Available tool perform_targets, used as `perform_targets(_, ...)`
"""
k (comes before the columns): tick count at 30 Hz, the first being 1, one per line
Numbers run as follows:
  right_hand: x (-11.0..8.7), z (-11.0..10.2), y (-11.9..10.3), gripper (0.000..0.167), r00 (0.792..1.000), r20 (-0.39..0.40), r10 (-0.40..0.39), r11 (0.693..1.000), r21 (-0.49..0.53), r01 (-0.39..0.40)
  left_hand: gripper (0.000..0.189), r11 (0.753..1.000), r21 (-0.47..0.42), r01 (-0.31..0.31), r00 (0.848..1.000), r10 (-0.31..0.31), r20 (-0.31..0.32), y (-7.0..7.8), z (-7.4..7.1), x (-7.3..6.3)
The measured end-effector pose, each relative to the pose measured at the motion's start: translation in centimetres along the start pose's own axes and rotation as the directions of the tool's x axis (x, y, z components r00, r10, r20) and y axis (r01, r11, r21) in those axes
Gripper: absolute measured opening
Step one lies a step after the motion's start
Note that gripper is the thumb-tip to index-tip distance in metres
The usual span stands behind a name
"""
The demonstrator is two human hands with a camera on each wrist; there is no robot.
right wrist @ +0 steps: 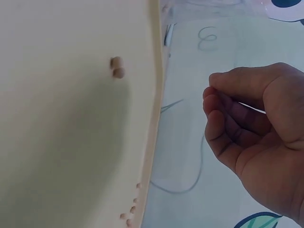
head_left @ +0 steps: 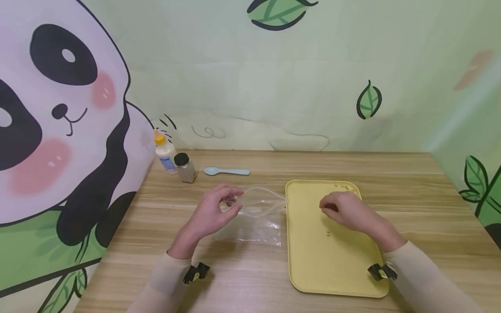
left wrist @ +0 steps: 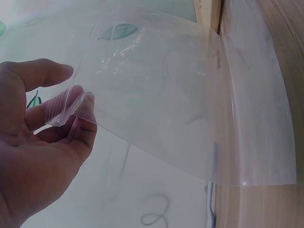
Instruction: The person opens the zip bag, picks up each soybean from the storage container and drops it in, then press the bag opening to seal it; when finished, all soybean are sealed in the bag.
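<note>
Clear plastic bag in the curled fingers of my left hand, thumb apart; its mouth gapes just left of the yellow tray. My right hand, thumb and fingertips together, hovers over the tray; whether pinching anything, I cannot tell. Two beads lie nearer.

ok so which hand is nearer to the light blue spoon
Left. The left hand is just on the near side of the light blue spoon, holding the clear bag; the right hand is farther off to the right, above the yellow tray.
</note>
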State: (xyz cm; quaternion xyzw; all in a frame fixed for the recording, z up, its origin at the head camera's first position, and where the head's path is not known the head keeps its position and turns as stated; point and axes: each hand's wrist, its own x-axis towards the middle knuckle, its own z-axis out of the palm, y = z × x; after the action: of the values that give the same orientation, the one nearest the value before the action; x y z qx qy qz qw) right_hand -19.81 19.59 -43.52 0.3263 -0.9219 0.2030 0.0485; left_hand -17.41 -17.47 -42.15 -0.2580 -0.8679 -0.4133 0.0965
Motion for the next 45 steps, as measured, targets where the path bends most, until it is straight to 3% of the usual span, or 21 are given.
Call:
perform_targets(27,5.4,-1.7,-4.3,0.006,0.988,-0.086,-0.127,0.991,0.022,0.129,0.028,1.0,-0.001,0.003,1.0,-0.003,0.004,0.2,0.2,0.1)
perform_targets(45,8.0,-1.4,-7.5,0.006,0.959,-0.143,-0.246,0.965,0.06,0.256,0.03,1.0,-0.015,-0.004,1.0,0.004,0.007,0.2,0.4,0.1)
